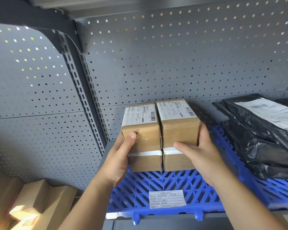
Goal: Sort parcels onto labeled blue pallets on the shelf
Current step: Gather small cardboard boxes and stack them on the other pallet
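The boxes [160, 135] are brown cardboard, matt, with shiny clear tape on the front and white paper labels [176, 109] on top. The pallet [156, 185] is bright blue plastic, smooth, with slots cut through it, and a paper tag [167, 199] near its front edge. On the right, the bags [263, 140] are black plastic, crinkly and shiny. The far wall [173, 55] is grey painted metal, matt, full of small round holes.
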The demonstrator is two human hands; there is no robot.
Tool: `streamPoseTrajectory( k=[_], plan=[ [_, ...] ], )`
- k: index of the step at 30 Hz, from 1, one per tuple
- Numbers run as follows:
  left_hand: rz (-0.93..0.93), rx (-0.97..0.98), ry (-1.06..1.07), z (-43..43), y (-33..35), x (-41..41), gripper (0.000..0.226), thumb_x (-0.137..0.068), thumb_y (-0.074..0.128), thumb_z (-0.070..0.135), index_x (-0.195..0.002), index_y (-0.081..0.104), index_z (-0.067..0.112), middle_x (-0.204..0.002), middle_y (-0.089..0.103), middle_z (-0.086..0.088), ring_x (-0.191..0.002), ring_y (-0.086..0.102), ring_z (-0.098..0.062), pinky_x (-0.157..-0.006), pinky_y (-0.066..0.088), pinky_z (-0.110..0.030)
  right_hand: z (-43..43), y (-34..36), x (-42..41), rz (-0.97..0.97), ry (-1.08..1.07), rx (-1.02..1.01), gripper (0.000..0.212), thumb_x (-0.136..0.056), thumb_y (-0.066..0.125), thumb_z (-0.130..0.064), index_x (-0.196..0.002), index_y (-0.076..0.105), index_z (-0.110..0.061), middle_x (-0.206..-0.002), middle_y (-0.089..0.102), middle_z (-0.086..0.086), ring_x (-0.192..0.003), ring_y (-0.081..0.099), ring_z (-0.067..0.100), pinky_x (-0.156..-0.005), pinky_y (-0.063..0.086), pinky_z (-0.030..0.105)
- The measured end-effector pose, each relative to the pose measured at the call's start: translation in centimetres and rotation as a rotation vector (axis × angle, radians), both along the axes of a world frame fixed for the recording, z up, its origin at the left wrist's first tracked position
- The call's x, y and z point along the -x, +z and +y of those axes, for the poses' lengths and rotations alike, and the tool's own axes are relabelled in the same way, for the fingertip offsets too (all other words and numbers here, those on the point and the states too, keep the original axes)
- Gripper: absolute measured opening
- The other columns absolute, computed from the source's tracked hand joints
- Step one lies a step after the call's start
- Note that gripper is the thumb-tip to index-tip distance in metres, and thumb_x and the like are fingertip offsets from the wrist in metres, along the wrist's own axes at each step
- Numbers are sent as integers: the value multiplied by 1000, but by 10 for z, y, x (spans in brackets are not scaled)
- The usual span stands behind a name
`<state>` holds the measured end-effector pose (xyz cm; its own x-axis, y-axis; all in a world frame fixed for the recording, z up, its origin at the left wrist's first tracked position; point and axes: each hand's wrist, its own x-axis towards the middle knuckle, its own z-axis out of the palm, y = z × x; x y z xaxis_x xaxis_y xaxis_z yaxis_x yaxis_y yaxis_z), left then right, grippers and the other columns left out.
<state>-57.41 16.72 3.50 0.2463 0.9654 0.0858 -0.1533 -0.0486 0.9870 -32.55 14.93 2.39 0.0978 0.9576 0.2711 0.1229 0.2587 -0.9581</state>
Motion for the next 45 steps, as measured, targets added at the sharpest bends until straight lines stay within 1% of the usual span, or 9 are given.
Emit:
streamPoseTrajectory(
  k=[4, 11, 22, 29, 32, 34, 38, 42, 45],
  plan=[
    [-22, -29, 5, 2, 3, -2, 69, -73, 79, 69, -132, 66, 35, -137, 68, 1, -129, 62, -16, -110, 43, -48, 1, -2, 0, 12, -17, 2, 81, -68, 80, -37, -135, 41, -62, -122, 70, -23, -108, 69, 1, -95, 52, 42],
    [5, -141, 20, 5, 4, -3, 61, -86, 70, 63, -142, 50, 48, -143, 63, 9, -133, 57, -10, -105, 40, -43, -3, 6, 5, 122, -18, -22, 74, -68, 78, -73, -133, 45, -60, -130, 66, -23, -118, 64, -1, -102, 46, 43],
    [39, -155, 93, 2, 2, -7, 60, -83, 69, 68, -138, 56, 46, -139, 65, 9, -131, 58, -9, -105, 40, -43, -3, 7, 0, 123, 23, -1, 63, -79, 77, -56, -132, 44, -61, -132, 65, -23, -121, 62, 0, -107, 44, 46],
    [55, -203, 263, -10, 10, -14, 79, -80, 63, 62, -153, 38, 46, -139, 65, 12, -137, 53, -13, -123, 28, -51, -14, 18, -8, 143, 20, -27, 63, -78, 73, -54, -132, 42, -62, -142, 57, -27, -132, 51, -5, -115, 36, 40],
    [36, -228, 373, -22, 17, -22, 81, -77, 62, 61, -153, 39, 45, -156, 48, 9, -148, 39, -13, -125, 26, -46, -25, 21, -10, 132, 16, -22, 72, -76, 72, -55, -140, 39, -56, -148, 51, -25, -138, 44, -4, -119, 33, 42],
    [42, -265, 452, -31, 19, -29, 74, -82, 62, 54, -152, 42, 42, -156, 47, 2, -145, 42, -13, -122, 33, -39, -33, 23, -13, 102, 6, -13, 84, -74, 71, -59, -149, 34, -49, -154, 43, -24, -142, 38, -7, -122, 29, 41],
    [72, -337, 527, -51, 18, -43, 77, -81, 62, 55, -153, 42, 35, -152, 52, 7, -136, 49, 1, -101, 43, -9, -46, 28, -19, 7, -22, -18, 90, -71, 66, -65, -151, 28, -50, -158, 32, -27, -143, 28, -14, -119, 25, 30],
    [145, -332, 624, -69, 14, -52, 79, -80, 61, 60, -153, 38, 42, -152, 47, 25, -139, 46, 1, -117, 39, -35, -58, 28, -27, -112, -22, -37, 90, -74, 63, -68, -153, 24, -51, -159, 26, -33, -145, 24, -13, -115, 23, 26],
    [226, -299, 737, -86, 8, -57, 78, -79, 62, 64, -151, 30, 55, -151, 40, 34, -142, 42, 2, -118, 37, -38, -68, 26, -29, -150, -8, -32, 91, -74, 64, -70, -152, 21, -55, -159, 25, -34, -144, 23, -14, -112, 23, 22]
  ],
)
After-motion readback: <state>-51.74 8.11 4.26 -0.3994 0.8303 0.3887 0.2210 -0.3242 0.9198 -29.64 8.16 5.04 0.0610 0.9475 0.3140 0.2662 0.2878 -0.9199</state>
